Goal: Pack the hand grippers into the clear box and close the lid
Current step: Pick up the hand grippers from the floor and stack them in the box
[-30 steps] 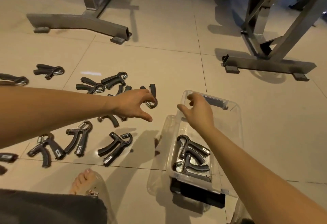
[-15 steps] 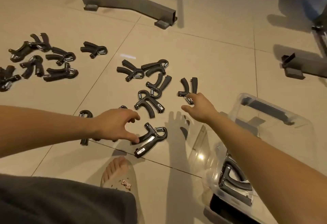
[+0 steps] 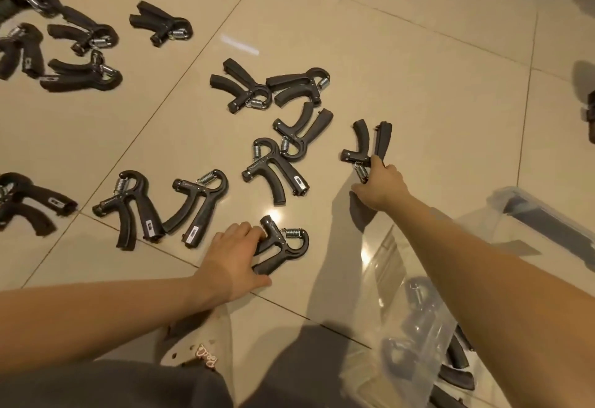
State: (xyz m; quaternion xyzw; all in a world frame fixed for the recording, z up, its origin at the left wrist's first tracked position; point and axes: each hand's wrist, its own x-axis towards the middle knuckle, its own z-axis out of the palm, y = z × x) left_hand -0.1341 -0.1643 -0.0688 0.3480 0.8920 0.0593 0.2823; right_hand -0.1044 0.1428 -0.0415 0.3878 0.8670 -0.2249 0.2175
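Packing under way on a glossy tiled floor (image 3: 418, 85): the left hand (image 3: 236, 254) closes round the handles of 1 hand gripper (image 3: 286, 246) just beyond a pale sandal (image 3: 193, 340). The right hand (image 3: 381, 184), well apart and farther out, clamps the head of a 2nd gripper (image 3: 367, 147) beside its spring. About 12 loose grippers (image 3: 273, 169) lie scattered to the left and far left. The clear box (image 3: 415, 298) stands open at near right, with packed grippers (image 3: 457, 356) showing dimly inside; their number cannot be told, and the lid is not plainly made out. Held so near the spring, the 2nd gripper could swing or nip a finger. Splayed handles dropped in anyhow may snag the rim or pile too high for the lid to shut
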